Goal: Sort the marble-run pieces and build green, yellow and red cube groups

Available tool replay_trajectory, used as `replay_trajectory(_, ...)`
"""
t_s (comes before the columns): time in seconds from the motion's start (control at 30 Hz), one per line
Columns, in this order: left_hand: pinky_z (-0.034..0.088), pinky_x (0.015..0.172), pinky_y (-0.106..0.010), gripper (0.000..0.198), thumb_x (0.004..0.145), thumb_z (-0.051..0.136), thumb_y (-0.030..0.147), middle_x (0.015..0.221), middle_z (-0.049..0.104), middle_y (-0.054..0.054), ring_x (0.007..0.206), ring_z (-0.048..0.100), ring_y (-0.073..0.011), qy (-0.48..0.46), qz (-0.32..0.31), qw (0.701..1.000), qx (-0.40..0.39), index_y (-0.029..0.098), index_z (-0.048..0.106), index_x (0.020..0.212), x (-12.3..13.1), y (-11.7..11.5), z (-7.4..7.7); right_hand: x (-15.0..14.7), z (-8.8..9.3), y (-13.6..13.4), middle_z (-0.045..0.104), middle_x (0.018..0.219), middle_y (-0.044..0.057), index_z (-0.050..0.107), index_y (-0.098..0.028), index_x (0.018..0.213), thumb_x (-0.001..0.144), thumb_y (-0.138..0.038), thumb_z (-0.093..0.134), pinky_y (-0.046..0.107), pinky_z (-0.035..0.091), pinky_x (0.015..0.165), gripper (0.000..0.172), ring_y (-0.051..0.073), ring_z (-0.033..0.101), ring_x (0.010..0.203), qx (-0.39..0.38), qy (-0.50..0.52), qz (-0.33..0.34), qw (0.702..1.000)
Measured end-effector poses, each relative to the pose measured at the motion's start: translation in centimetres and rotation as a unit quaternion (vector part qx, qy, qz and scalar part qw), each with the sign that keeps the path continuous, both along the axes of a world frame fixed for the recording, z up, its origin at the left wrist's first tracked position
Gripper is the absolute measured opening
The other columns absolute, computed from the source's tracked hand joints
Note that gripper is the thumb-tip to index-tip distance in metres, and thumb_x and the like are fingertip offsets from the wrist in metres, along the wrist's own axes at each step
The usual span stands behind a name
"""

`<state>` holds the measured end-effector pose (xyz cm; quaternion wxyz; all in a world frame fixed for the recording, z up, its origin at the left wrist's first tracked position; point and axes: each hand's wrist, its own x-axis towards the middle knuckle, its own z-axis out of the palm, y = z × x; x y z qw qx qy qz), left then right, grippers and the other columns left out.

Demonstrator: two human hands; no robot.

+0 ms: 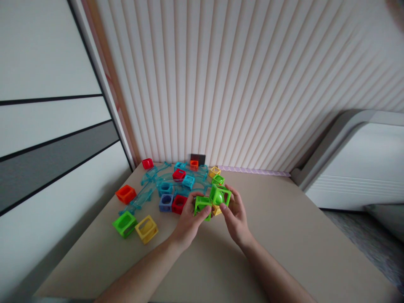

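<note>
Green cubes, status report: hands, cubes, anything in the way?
Left hand grips left green cube, right hand grips right green cube. Cubes touching, held over the table. Yellow piece just beneath them; loose cubes and blue track beyond.

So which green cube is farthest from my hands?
The green cube at front left, beside the yellow cube. Two others are in your left hand and right hand; a fourth lies just behind them.

Glossy green plastic open-frame cubes [212, 202], translucent smooth teal plastic track pieces [148, 191], on a matt beige tabletop [284, 235].
</note>
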<state>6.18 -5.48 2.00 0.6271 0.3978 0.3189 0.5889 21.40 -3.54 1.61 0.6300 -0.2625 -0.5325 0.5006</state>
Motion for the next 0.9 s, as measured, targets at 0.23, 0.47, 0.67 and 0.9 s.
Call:
replay_trajectory(0.23, 0.054, 0.075, -0.028, 0.044, 0.079, 0.081, 0.04, 0.106, 0.072, -0.003, 0.085, 0.069, -0.0162, 0.044, 0.036, 0.998, 0.013, 0.023, 0.053, 0.109, -0.1, -0.1, 0.7, -0.3, 0.9, -0.5, 0.065, 0.123, 0.003, 0.057, -0.037, 0.128, 0.091, -0.034, 0.072, 0.033, 0.057, 0.084, 0.04, 0.019, 0.065, 0.101, 0.019, -0.008, -0.015, 1.0)
replay_trajectory(0.47, 0.053, 0.075, -0.028, 0.044, 0.081, 0.08, 0.04, 0.106, 0.072, -0.003, 0.086, 0.07, -0.0167, 0.051, 0.028, 0.998, 0.011, 0.025, 0.053, 0.111, -0.2, 0.0, 0.2, -0.2, 0.9, -0.4, 0.064, 0.125, 0.003, 0.056, -0.037, 0.13, 0.092, -0.035, 0.071, 0.033, 0.057, 0.084, 0.042, 0.019, 0.064, 0.101, 0.017, -0.016, -0.004, 1.0)
replay_trajectory(0.67, 0.052, 0.076, -0.028, 0.045, 0.08, 0.081, 0.039, 0.095, 0.071, 0.0, 0.081, 0.068, -0.0152, 0.026, 0.013, 1.0, 0.003, 0.025, 0.052, 0.112, -0.2, 0.0, -0.2, -0.3, 1.0, -0.5, 0.065, 0.121, 0.002, 0.056, -0.038, 0.129, 0.091, -0.035, 0.072, 0.034, 0.057, 0.085, 0.041, 0.019, 0.064, 0.098, 0.012, -0.014, -0.002, 1.0)
replay_trajectory(0.9, 0.054, 0.077, -0.03, 0.052, 0.077, 0.084, 0.039, 0.097, 0.073, -0.001, 0.082, 0.07, -0.0166, 0.027, 0.012, 1.0, -0.008, 0.025, 0.052, 0.116, -0.2, -0.1, 0.7, -0.3, 1.1, -0.5, 0.065, 0.122, 0.004, 0.056, -0.037, 0.129, 0.09, -0.038, 0.073, 0.038, 0.058, 0.087, 0.043, 0.022, 0.064, 0.102, -0.003, -0.018, -0.016, 1.0)
